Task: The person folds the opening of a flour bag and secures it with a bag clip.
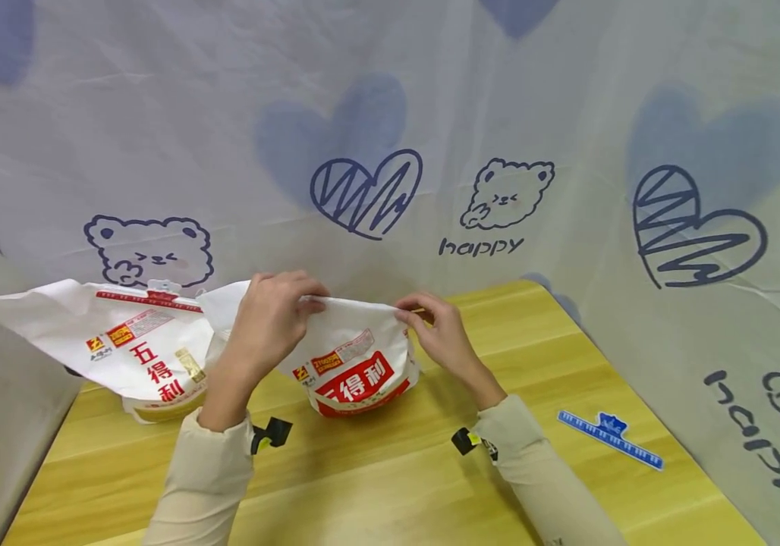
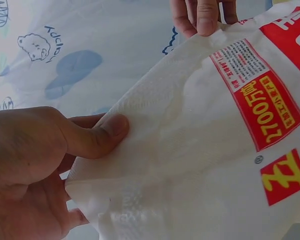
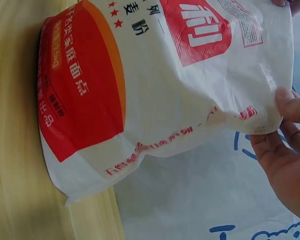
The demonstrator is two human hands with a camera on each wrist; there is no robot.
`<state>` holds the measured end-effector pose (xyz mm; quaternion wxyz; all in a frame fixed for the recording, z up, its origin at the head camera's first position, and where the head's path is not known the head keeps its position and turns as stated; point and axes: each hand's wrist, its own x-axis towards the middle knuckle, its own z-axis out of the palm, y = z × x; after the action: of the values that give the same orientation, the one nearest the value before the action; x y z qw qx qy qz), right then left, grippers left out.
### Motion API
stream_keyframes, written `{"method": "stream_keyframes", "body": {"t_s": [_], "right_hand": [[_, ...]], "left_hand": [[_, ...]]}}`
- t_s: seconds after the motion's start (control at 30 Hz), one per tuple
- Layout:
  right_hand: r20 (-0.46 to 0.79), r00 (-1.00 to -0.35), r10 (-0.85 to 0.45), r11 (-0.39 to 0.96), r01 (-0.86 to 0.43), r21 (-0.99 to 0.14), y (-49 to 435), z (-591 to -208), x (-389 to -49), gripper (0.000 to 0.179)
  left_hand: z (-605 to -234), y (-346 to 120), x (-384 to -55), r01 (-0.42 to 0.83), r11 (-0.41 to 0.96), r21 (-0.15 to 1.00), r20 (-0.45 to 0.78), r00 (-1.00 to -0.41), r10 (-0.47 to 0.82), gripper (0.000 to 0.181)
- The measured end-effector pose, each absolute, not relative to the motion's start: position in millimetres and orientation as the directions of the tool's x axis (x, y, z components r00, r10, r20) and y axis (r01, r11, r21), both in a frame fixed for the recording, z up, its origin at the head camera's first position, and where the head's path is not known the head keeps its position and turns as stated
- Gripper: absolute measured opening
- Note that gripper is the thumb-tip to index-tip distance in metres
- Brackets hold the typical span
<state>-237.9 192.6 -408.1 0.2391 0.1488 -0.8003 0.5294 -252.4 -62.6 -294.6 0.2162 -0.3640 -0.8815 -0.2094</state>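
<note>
A white flour bag (image 1: 345, 326) with red and yellow print stands on the wooden table, its top edge drawn out flat between both hands. My left hand (image 1: 270, 326) pinches the top edge at its left end, thumb on the printed face and fingers behind, as the left wrist view shows. At the opposite top corner, my right hand (image 1: 439, 334) pinches the bag between thumb and fingers. The right wrist view shows the bag's red base (image 3: 85, 85) resting on the table. No clip is on this bag's edge.
Left of it, a second white flour bag (image 1: 113, 356) carries a red sealing clip (image 1: 151, 300) across its folded top. A blue sealing clip (image 1: 610, 438) lies on the table (image 1: 363, 485) at the right. A printed curtain (image 1: 499, 91) hangs behind the table.
</note>
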Motion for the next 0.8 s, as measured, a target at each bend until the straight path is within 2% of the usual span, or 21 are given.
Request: {"method": "stream_keyframes", "body": {"t_s": [0.43,0.8], "right_hand": [[0.578,-0.814,-0.056,0.403,-0.548,-0.733,202.8,-406.7,-238.4,0.011],[0.579,-0.806,-0.122,0.533,-0.545,-0.647,228.3,-399.3,-218.1,0.019]], "left_hand": [[-303.4,-64.3,-251.3,0.741,0.619,0.262,0.580,-0.633,0.512,0.013],[-305.4,-61.5,-250.5,0.755,0.613,0.234,0.620,-0.601,0.504,0.014]]}}
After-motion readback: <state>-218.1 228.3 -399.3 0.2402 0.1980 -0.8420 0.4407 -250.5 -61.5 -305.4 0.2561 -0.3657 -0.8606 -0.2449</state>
